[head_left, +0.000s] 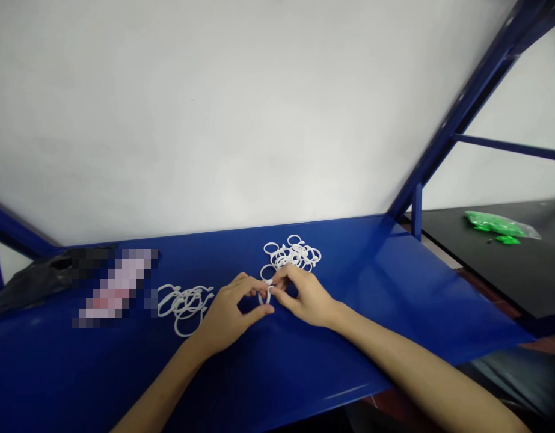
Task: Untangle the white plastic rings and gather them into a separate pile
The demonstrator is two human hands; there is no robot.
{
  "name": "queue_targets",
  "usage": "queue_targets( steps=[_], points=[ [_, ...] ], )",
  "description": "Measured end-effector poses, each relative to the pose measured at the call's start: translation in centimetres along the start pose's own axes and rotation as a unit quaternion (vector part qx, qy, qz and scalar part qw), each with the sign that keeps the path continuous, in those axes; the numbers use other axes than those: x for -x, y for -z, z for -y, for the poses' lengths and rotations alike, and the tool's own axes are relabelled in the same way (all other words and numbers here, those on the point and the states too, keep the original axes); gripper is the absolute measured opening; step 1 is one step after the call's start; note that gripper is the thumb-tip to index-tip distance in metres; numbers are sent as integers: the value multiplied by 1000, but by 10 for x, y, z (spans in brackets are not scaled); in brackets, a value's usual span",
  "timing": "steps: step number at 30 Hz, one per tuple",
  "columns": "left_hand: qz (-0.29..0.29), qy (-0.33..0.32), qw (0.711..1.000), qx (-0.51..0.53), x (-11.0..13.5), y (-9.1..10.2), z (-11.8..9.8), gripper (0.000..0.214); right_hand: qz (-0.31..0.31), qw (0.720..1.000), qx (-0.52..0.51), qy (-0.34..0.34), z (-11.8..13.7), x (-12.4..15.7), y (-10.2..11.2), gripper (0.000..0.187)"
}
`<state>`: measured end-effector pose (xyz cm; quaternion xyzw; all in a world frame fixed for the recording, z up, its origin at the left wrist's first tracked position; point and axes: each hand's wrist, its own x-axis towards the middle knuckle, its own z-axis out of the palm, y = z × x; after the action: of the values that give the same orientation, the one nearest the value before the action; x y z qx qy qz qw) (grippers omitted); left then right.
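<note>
A small white plastic ring (268,294) is held between my two hands over the blue table. My left hand (225,310) has its fingertips on the ring's left side, with the thumb reaching below it. From the other side, my right hand (306,296) pinches the ring between thumb and fingers. Just beyond my right hand lies a heap of white rings (295,260) that look closed, with small knobs. Left of my left hand is a looser group of white rings (182,300), several with their ends apart.
A black plastic bag (29,282) lies on the blue table (349,252) at far left, beside a pixelated pinkish item (121,282). Blue metal posts (439,144) frame the table against a white wall. On a black table (480,264) to the right rests a clear bag of green pieces (496,222).
</note>
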<state>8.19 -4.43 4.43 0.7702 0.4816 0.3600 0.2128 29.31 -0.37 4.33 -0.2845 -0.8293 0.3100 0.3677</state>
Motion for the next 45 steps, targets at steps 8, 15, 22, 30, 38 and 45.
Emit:
queue_targets(
  steps=[8, 15, 22, 30, 38, 45],
  points=[
    [9, -67, 997, -32, -1, -6, 1, 14, 30, 999, 19, 39, -5, 2, -1, 22],
    [-26, -36, 985, -165, -3, -1, 12, 27, 24, 996, 56, 63, -4, -1, 3, 15],
    [-63, 144, 941, -298, -3, 59, 43, 31, -38, 992, 91, 77, -4, -5, 16, 21],
    [61, 201, 941, -264, 8, 81, 60, 34, -143, 985, 89, 41, -17, -9, 23, 15],
    [72, 175, 944, -270, 4, 72, 53, 22, -172, 980, 95, 38, -20, -11, 28, 20],
    [-26, 181, 955, -233, -4, 73, 40, 30, -235, 967, 100, 19, -30, -17, 28, 14]
  ],
)
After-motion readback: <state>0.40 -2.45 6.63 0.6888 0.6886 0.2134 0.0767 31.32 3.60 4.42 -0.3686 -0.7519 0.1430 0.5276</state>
